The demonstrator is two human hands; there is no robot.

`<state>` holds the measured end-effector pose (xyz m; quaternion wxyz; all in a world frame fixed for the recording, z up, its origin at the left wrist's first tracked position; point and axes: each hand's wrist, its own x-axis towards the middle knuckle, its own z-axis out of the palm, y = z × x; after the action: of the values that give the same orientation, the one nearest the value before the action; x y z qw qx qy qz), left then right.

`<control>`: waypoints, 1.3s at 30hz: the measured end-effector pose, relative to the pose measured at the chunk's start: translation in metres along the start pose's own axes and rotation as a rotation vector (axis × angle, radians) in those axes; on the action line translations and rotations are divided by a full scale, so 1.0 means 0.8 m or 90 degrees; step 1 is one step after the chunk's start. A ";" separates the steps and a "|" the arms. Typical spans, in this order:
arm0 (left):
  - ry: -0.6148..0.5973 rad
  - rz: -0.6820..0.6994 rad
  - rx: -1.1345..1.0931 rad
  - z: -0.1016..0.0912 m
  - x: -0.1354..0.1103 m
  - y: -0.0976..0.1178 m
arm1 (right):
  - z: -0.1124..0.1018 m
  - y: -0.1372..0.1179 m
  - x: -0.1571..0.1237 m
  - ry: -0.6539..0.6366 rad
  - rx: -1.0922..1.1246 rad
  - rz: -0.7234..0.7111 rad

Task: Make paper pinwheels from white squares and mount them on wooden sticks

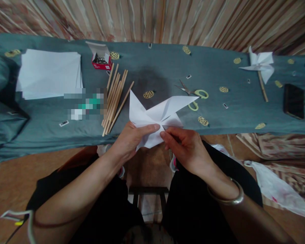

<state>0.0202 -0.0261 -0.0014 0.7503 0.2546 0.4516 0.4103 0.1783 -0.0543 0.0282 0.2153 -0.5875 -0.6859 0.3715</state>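
Note:
A folded white paper pinwheel is held above the near edge of the cloth. My left hand grips it from the left, thumb pressed at its centre and fingers hidden underneath. On the right, my right hand is closed in a pinch at the paper just right of that centre; whatever is between its fingertips is hidden. Behind the paper's right blade lie scissors with light green handles, blades apart. Wooden sticks rest in a loose bundle left of the pinwheel.
Left on the cloth are a stack of white paper, an open red box of small shiny metal pieces and a blurred-out item. Far right lie a pinwheel on a stick and a dark phone.

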 end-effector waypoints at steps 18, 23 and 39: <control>0.011 0.018 -0.004 -0.001 -0.001 0.005 | -0.006 0.007 0.006 -0.154 0.239 0.051; 0.026 -0.010 -0.001 0.003 -0.006 0.007 | -0.008 0.009 0.008 -0.172 0.215 0.081; 0.005 0.027 -0.125 -0.001 -0.018 0.027 | -0.011 -0.028 -0.009 -0.055 0.267 0.005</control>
<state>0.0073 -0.0265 0.0209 0.7607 0.1881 0.4068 0.4695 0.1720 -0.0594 0.0515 0.3018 -0.5160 -0.6000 0.5317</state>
